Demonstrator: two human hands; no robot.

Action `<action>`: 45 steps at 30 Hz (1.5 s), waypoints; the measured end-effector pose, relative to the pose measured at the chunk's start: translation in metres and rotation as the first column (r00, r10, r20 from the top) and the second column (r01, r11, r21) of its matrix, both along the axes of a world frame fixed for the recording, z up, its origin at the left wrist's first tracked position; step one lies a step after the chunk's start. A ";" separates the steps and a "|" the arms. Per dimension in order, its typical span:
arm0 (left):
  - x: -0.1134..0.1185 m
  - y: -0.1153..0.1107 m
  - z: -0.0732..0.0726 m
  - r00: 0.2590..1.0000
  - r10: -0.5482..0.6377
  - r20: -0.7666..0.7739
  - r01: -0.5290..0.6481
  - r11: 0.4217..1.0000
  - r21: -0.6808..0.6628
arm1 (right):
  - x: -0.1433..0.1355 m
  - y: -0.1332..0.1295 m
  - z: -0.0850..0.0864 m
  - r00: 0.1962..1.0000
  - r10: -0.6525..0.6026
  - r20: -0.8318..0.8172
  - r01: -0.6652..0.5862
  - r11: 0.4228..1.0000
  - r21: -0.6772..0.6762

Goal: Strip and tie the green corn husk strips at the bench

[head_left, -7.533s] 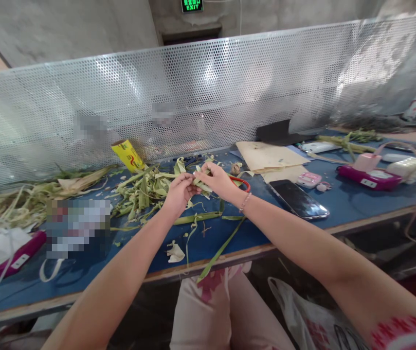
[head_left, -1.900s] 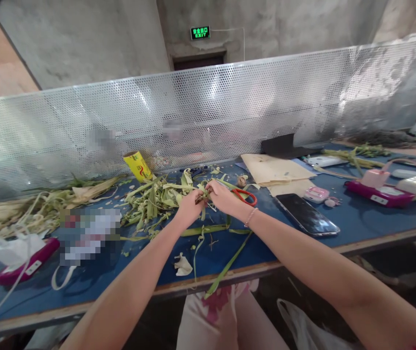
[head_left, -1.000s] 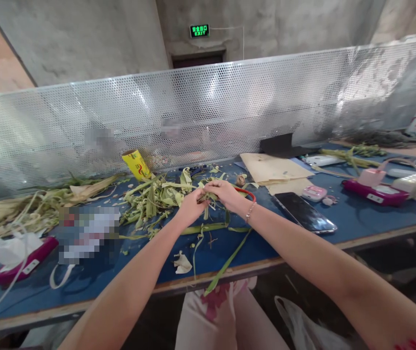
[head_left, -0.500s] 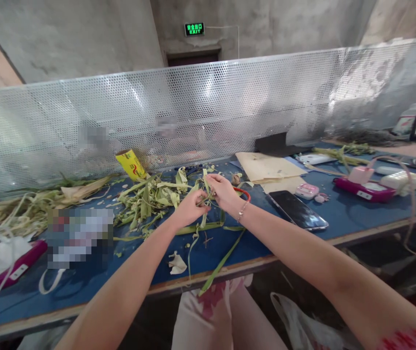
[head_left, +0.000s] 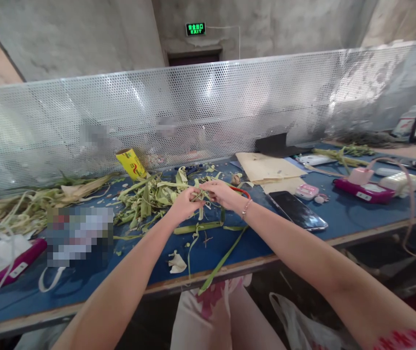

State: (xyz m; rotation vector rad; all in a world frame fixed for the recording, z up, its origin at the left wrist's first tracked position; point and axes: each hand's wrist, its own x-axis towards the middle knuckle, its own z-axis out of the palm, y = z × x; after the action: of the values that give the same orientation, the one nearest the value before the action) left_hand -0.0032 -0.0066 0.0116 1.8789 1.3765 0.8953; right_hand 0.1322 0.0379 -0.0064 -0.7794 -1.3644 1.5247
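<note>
My left hand point(head_left: 186, 204) and my right hand point(head_left: 224, 195) meet over the middle of the blue table. Fingers of both are pinched around a thin green leaf strip point(head_left: 201, 212), part of which hangs below them; the fingertips cover the rest. Just left of my hands lies a heap of pale green, partly dried leaf pieces point(head_left: 145, 197). A red loop point(head_left: 242, 191) shows behind my right wrist. Nearer me, a long green leaf strip point(head_left: 226, 260) droops over the table's front edge, with a dry pale leaf scrap point(head_left: 177, 262) beside it.
A black phone point(head_left: 297, 210), pink earphone case point(head_left: 307, 191) and brown paper sheets point(head_left: 269, 167) lie to the right. Magenta power strips point(head_left: 366, 190) sit at both sides, with trailing cables. A yellow tube point(head_left: 131, 164) leans by the perforated metal screen point(head_left: 208, 107) at the back.
My right hand has come down and turned flatter, its fingers now pointing left. My left hand has shifted slightly left and up. The leaf strip that stood up above my fingers no longer shows there.
</note>
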 end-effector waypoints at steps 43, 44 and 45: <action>0.003 0.001 0.001 0.934 -0.010 0.356 0.046 0.994 -0.095 | -0.004 -0.001 0.005 0.956 -0.182 -0.232 0.208 0.973 0.097; 0.003 0.001 0.002 0.935 -0.005 0.354 0.043 0.994 -0.099 | -0.004 -0.002 0.005 0.951 -0.179 -0.253 0.205 0.976 0.079; 0.003 0.000 0.003 0.937 -0.003 0.350 0.041 0.994 -0.101 | -0.004 -0.003 0.006 0.946 -0.178 -0.270 0.202 0.977 0.064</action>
State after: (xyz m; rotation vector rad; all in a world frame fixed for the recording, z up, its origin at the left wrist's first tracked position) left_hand -0.0005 -0.0063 0.0149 1.5604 1.1579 1.0632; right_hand 0.1285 0.0352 -0.0003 -0.6080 -1.1193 1.3515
